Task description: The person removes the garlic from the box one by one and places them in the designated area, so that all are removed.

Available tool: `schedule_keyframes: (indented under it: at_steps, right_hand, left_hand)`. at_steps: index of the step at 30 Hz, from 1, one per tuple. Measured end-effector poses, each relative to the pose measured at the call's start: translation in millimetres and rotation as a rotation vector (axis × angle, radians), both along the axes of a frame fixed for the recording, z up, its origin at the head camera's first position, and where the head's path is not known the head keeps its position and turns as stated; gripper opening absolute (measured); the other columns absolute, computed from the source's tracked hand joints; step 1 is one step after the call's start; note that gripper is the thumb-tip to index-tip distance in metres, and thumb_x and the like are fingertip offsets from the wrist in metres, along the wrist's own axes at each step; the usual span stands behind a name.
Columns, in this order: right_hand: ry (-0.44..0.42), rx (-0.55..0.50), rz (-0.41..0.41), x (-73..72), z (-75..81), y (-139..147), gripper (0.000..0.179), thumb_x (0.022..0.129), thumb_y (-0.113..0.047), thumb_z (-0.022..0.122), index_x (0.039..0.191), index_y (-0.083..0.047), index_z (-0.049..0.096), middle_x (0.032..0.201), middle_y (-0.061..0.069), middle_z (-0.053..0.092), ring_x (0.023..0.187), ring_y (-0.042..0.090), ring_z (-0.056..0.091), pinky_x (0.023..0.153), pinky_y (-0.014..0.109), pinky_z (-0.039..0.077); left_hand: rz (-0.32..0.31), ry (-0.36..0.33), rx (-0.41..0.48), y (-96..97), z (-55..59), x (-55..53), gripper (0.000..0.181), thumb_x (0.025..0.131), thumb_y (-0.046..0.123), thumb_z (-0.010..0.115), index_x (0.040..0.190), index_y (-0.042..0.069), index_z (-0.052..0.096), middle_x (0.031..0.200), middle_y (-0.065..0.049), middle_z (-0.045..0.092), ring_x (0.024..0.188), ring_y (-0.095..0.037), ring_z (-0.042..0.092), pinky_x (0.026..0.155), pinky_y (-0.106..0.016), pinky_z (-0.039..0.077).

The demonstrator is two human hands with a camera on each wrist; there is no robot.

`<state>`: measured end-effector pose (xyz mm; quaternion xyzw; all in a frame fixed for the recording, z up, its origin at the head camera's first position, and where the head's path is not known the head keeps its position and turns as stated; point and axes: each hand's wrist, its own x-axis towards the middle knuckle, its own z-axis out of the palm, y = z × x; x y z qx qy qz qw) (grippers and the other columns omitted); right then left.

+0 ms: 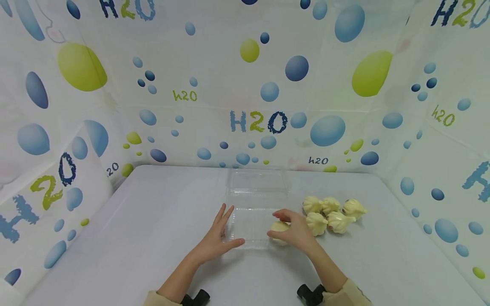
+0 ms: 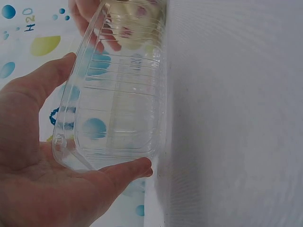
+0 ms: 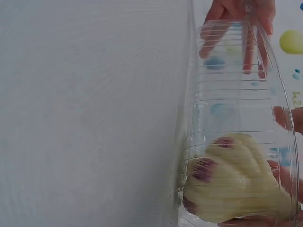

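A clear plastic box [image 1: 250, 225] lies on the table with its hinged lid [image 1: 256, 185] opened away toward the back. My left hand [image 1: 218, 240] spreads its straight fingers and thumb along the box's left side; in the left wrist view the hand [image 2: 57, 156] rests against the end of the box [image 2: 113, 104]. Over the box's right end, my right hand [image 1: 296, 229] holds a cream garlic bulb [image 1: 279, 231] between thumb and fingers. The right wrist view shows this bulb [image 3: 232, 179], marked with purple patches, through the ribbed clear wall [image 3: 236, 94].
Several more garlic bulbs [image 1: 338, 222] sit grouped on the white table [image 1: 153, 221], just right of the box. A printed cloth backdrop [image 1: 214, 76] with blue and green spots rises behind the table and at both sides.
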<state>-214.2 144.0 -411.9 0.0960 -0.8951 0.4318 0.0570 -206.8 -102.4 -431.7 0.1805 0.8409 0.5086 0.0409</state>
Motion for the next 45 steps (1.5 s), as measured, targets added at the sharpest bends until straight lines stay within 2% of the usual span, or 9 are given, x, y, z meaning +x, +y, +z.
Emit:
schedule_keyframes:
  at_steps: [6, 12, 18, 27, 36, 42, 45]
  right_hand:
    - [-0.043, 0.030, 0.003, -4.0, 1.2, -2.3, 0.044, 0.060, -0.012, 0.084, 0.100, -0.005, 0.066, 0.100, 0.006, 0.065, 0.098, 0.027, 0.058, 0.084, 0.041, 0.046]
    - [-0.102, 0.098, 0.015, -7.4, 3.6, -4.9, 0.044, 0.060, -0.014, 0.085, 0.099, -0.008, 0.066, 0.098, 0.001, 0.064, 0.095, 0.023, 0.058, 0.081, 0.038, 0.047]
    - [-0.106, 0.112, 0.014, -7.8, 4.2, -6.9, 0.044, 0.061, -0.017, 0.085, 0.100, -0.009, 0.066, 0.097, 0.000, 0.063, 0.094, 0.021, 0.057, 0.080, 0.038, 0.047]
    - [-0.052, -0.012, -0.026, -8.9, 2.2, -6.9, 0.047, 0.059, -0.017, 0.086, 0.101, -0.008, 0.068, 0.101, 0.003, 0.065, 0.094, 0.024, 0.058, 0.079, 0.040, 0.047]
    - [0.006, -0.105, -0.017, -9.5, 8.4, -3.7, 0.046, 0.062, -0.015, 0.085, 0.103, -0.006, 0.067, 0.101, 0.006, 0.065, 0.090, 0.023, 0.059, 0.077, 0.037, 0.049]
    - [-0.005, -0.181, -0.036, -8.0, 12.2, 1.1, 0.048, 0.061, -0.015, 0.085, 0.106, -0.008, 0.067, 0.104, 0.007, 0.063, 0.085, 0.019, 0.059, 0.067, 0.028, 0.049]
    - [-0.012, -0.202, -0.038, -7.2, 13.8, 3.3, 0.050, 0.062, -0.015, 0.085, 0.107, -0.008, 0.066, 0.106, 0.008, 0.062, 0.088, 0.020, 0.059, 0.067, 0.027, 0.049]
  left_hand:
    - [-0.005, 0.009, -0.002, -0.1, 0.9, 0.3, 0.090, 0.078, 0.027, 0.073, 0.147, 0.016, 0.017, 0.152, -0.013, -0.004, 0.134, -0.043, 0.015, 0.096, -0.055, 0.033]
    - [-0.004, 0.001, 0.002, -0.3, 0.8, 0.7, 0.091, 0.078, 0.027, 0.073, 0.148, 0.018, 0.016, 0.152, -0.012, -0.005, 0.134, -0.042, 0.015, 0.097, -0.054, 0.033]
    - [0.001, 0.000, -0.001, -0.7, 0.2, 0.3, 0.091, 0.078, 0.027, 0.073, 0.148, 0.018, 0.016, 0.152, -0.012, -0.005, 0.134, -0.042, 0.014, 0.096, -0.055, 0.033]
    - [-0.013, -0.009, 0.012, -1.4, 1.0, 0.4, 0.092, 0.078, 0.026, 0.074, 0.148, 0.018, 0.015, 0.152, -0.012, -0.006, 0.135, -0.040, 0.012, 0.098, -0.054, 0.032]
    - [-0.006, -0.003, 0.015, -2.0, -0.2, -0.3, 0.092, 0.077, 0.027, 0.074, 0.148, 0.018, 0.016, 0.152, -0.012, -0.005, 0.134, -0.042, 0.015, 0.098, -0.055, 0.032]
    - [-0.008, 0.007, 0.017, -2.2, -2.7, -1.4, 0.091, 0.077, 0.026, 0.074, 0.148, 0.017, 0.016, 0.152, -0.013, -0.005, 0.133, -0.043, 0.016, 0.097, -0.055, 0.033]
    - [-0.010, 0.007, 0.017, -2.3, -3.4, -1.8, 0.092, 0.077, 0.026, 0.074, 0.148, 0.017, 0.016, 0.152, -0.013, -0.005, 0.133, -0.043, 0.016, 0.097, -0.055, 0.033]
